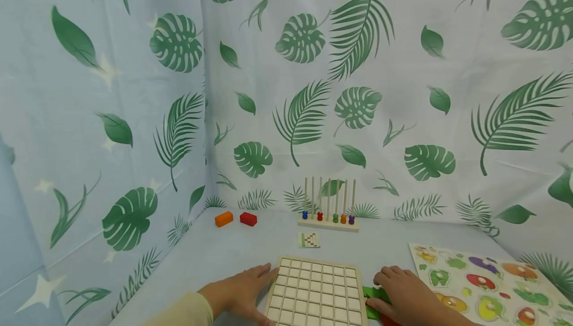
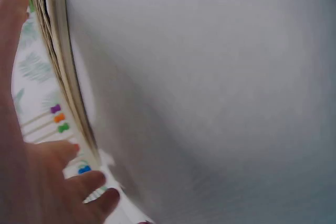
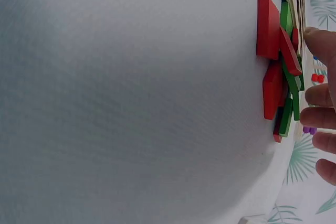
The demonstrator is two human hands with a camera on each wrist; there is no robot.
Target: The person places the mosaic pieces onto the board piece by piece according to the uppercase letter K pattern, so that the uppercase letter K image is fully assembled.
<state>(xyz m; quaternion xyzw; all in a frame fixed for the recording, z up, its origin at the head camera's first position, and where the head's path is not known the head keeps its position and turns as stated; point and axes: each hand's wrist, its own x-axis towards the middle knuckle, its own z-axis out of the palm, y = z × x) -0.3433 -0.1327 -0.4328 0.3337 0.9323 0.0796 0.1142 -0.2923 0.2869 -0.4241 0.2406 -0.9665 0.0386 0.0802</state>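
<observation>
A pale wooden grid board (image 1: 315, 293) lies at the near middle of the table. My left hand (image 1: 243, 291) is at its left edge, fingers spread, the thumb by the lower left side. In the left wrist view, that hand (image 2: 58, 179) appears beside the edge of the stacked board (image 2: 69, 72). To the right of the board, my right hand (image 1: 405, 293) hovers over or rests on green pieces (image 1: 375, 293); contact is unclear. The right wrist view shows loose flat red pieces (image 3: 268, 27) and green pieces (image 3: 286, 116), with the fingers (image 3: 317, 118) apart beside them.
A peg rack (image 1: 329, 224) with coloured bear beads stands at the back. In front of it lies a small pattern card (image 1: 309, 240). An orange block (image 1: 224, 218) and a red block (image 1: 248, 219) sit back left. A vegetable puzzle board (image 1: 465, 288) occupies the right.
</observation>
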